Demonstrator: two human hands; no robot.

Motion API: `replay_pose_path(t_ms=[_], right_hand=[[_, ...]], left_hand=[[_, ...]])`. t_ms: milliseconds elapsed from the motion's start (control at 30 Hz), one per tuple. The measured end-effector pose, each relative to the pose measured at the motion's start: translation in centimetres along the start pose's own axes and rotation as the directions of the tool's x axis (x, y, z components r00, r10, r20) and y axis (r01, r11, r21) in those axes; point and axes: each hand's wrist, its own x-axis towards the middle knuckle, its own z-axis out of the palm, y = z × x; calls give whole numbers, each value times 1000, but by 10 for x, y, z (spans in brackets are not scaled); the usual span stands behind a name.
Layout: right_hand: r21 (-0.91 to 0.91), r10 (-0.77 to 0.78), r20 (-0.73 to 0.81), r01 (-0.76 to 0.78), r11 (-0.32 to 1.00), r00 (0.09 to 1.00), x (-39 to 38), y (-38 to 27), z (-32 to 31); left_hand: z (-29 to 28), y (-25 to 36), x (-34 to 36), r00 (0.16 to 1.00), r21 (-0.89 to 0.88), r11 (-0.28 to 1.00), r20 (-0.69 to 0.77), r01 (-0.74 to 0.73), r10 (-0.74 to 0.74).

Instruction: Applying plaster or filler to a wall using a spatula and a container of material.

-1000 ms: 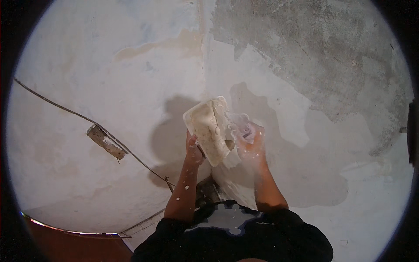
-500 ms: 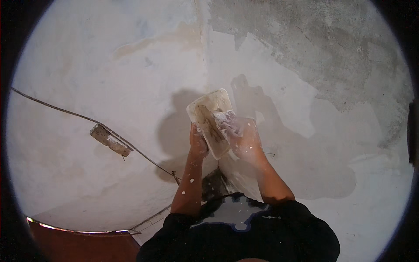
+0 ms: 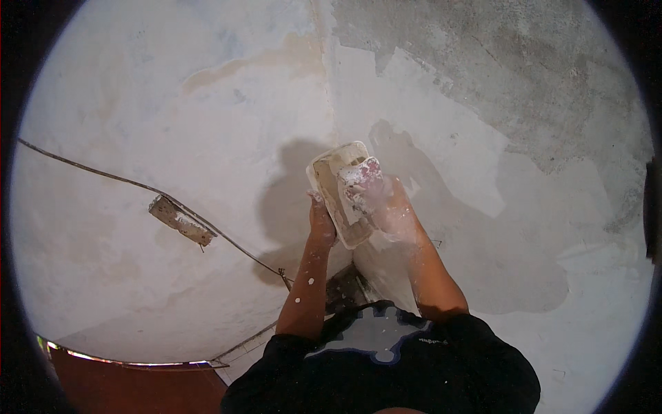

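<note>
My left hand (image 3: 321, 219) grips the near-left side of a pale rectangular tray (image 3: 321, 174), smeared with wet cream paste and tilted in the air before the wall corner. My right hand (image 3: 396, 210), partly blurred and coated white, is closed on a scraper (image 3: 358, 178) crusted with white and pinkish paste, which lies over the tray's right half. The scraper's handle is hidden in the hand. Both forearms come up from the lower edge, spotted with white.
A patchy white wall (image 3: 172, 124) meets a partly bare grey wall (image 3: 538, 83) in a corner. A cable (image 3: 89, 169) runs down the left wall past a small crusted block (image 3: 178, 219). A dark patch (image 3: 340, 288) sits low in the corner; a red-brown surface (image 3: 131, 386) is at lower left.
Since a second ago both hands and the tray have moved a little up and rightward in view. The scraper has swung from the tray's right edge to over its upper middle.
</note>
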Motion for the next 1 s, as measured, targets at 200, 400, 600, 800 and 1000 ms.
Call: replay_pose_path(t_ms=[200, 400, 600, 800, 1000], right_hand=[[112, -28, 121, 14, 994, 992, 29, 29, -9], [159, 29, 168, -56, 986, 985, 7, -2, -2], [371, -58, 78, 25, 928, 995, -4, -14, 12], [668, -108, -13, 89, 739, 994, -2, -26, -7], [623, -241, -112, 257, 738, 964, -4, -39, 8]], left_hand=[[-1, 3, 5, 999, -47, 998, -22, 32, -33], [2, 24, 3, 987, 162, 974, -13, 160, -160], [21, 49, 0, 996, -115, 991, 71, 69, -61], [32, 54, 15, 984, -269, 955, 158, 123, -82], [17, 101, 52, 934, -245, 927, 291, 283, -209]])
